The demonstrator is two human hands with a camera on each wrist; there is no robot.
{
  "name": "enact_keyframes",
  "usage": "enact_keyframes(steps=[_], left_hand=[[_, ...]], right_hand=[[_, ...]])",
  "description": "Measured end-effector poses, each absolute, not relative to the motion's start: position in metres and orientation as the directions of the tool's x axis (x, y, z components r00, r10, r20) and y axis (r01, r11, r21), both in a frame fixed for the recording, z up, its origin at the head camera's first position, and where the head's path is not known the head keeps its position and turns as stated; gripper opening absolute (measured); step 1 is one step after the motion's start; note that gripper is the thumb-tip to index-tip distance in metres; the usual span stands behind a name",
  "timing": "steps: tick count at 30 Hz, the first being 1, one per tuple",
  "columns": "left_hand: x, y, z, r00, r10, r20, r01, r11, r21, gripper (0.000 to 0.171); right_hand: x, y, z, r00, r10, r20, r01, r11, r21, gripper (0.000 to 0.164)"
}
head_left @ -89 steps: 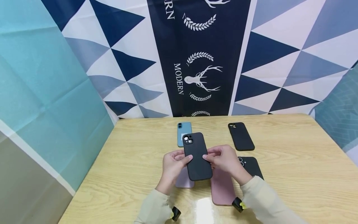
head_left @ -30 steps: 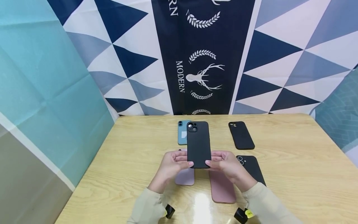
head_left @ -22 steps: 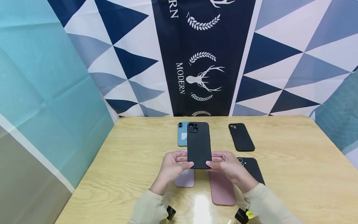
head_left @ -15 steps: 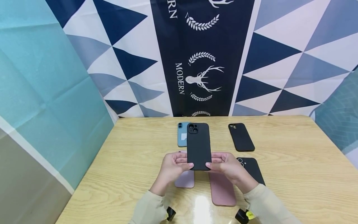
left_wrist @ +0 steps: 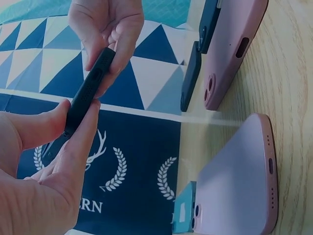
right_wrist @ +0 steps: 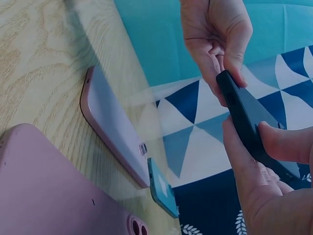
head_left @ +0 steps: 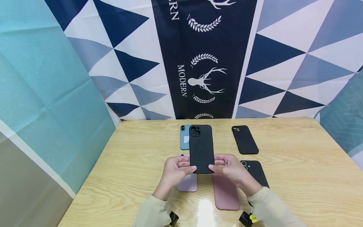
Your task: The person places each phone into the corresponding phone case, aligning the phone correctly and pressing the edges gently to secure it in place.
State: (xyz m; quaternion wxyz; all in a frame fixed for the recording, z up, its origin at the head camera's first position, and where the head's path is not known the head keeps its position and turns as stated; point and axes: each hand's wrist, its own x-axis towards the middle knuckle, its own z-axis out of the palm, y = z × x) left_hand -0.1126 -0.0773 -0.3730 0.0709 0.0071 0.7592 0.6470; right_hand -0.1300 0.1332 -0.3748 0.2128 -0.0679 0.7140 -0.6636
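A phone in a black case (head_left: 202, 149) is held up over the table, camera end away from me, its back toward the head camera. My left hand (head_left: 173, 171) pinches its lower left corner, thumb on the back and fingers underneath. On the lower right corner, my right hand (head_left: 231, 170) pinches it the same way. Both wrist views show the phone edge-on, with a port opening in the case's bottom edge (right_wrist: 234, 100). Beneath the hands lie a lilac phone (head_left: 187, 184) and a pink phone case (head_left: 226, 194), both partly covered in the head view.
A blue phone (head_left: 185, 138) with a white label lies at the back, partly behind the held phone. To the right are a black phone case (head_left: 245, 139) and, nearer, a black phone or cased phone (head_left: 257, 173). Patterned cloth (head_left: 204, 63) hangs behind the wooden table (head_left: 136, 157).
Three seconds ago the phone was tilted and gripped at its mid sides. It has since straightened and the hands hold its lower corners. Over the last second they stay nearly still.
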Motion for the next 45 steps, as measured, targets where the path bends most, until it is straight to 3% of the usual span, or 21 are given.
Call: enact_keyframes(steps=[14,25,28,33,45], left_hand=[[-0.104,-0.070,-0.367,-0.997,0.028,-0.066,-0.064,0.076,0.995,0.033],[-0.107,-0.071,-0.356,-0.994,0.087,-0.073,-0.066,0.085,0.994,0.032],[-0.105,-0.070,-0.359,-0.990,0.112,-0.089,-0.079,0.090,0.993,0.027],[-0.096,-0.068,-0.367,-0.977,0.166,-0.135,-0.125,0.074,0.989,0.023],[-0.107,-0.073,-0.362,-0.971,0.184,-0.151,-0.122,0.157,0.980,0.024]], right_hand=[[-0.139,0.136,-0.360,-0.898,-0.355,-0.261,0.263,0.042,-0.964,0.062],[-0.148,0.135,-0.348,-0.919,-0.307,-0.248,0.274,-0.043,-0.961,0.058],[-0.143,0.138,-0.353,-0.913,-0.311,-0.265,0.298,-0.063,-0.952,0.053],[-0.129,0.141,-0.365,-0.897,-0.312,-0.312,0.356,-0.095,-0.929,0.058],[-0.134,0.138,-0.364,-0.908,-0.310,-0.282,0.328,-0.106,-0.939,0.055]])
